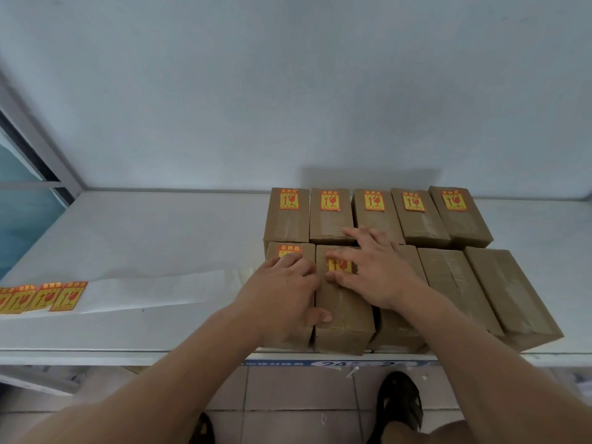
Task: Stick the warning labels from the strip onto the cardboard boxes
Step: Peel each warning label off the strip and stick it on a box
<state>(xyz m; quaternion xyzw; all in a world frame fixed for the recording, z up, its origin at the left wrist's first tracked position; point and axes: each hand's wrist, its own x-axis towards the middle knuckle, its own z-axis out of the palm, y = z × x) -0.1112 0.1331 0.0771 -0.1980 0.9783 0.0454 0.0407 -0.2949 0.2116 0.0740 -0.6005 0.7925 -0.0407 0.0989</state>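
Right hand (374,270), fingers spread flat, presses a warning label (340,265) onto a cardboard box (344,315); left hand (282,293), fingers curled, rests on the neighbouring box (299,251).

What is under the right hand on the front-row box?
A yellow-and-red warning label shows between the right hand's spread fingers; its top edge is covered.

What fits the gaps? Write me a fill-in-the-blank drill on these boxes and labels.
The back row holds ___ boxes, all labelled.
The right hand presses a label onto the front row's ___ box from the left.
The label strip lies to the ___ of the boxes.
The two rightmost front boxes bear ___ labels.
Missing: five; second; left; no.
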